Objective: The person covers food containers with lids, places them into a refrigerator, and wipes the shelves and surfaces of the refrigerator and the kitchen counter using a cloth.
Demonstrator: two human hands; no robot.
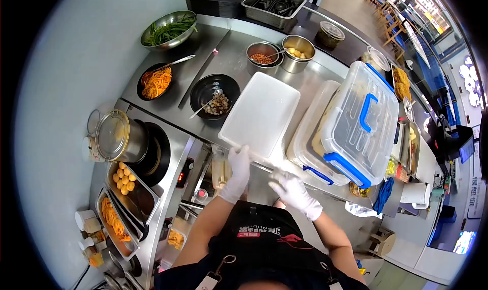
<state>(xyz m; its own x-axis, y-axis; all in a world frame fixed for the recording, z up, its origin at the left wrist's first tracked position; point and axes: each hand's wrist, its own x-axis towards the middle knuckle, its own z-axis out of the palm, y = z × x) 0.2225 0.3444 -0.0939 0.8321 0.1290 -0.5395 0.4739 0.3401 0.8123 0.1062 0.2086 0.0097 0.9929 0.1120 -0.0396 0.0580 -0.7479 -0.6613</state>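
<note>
A white rectangular tray (262, 114) lies on the steel counter in front of me. My gloved left hand (239, 173) is at its near left corner, with the fingertips closed on the edge. Just right of the tray's near end, my gloved right hand (296, 192) hovers by the counter's front edge, fingers apart and slightly blurred, with nothing visible in it. To the left of the tray is a black bowl (215, 81) with chopped food and a spoon. A clear lidded box (361, 124) with blue clips stands on the right.
Two steel pots (297, 61) of food stand behind the tray. At the left are a black bowl (147, 94) of orange strips, a bowl of greens (175, 45) and a lidded pot (114, 137). Steel trays (152, 201) hold food nearer me. A stool (378, 241) stands at lower right.
</note>
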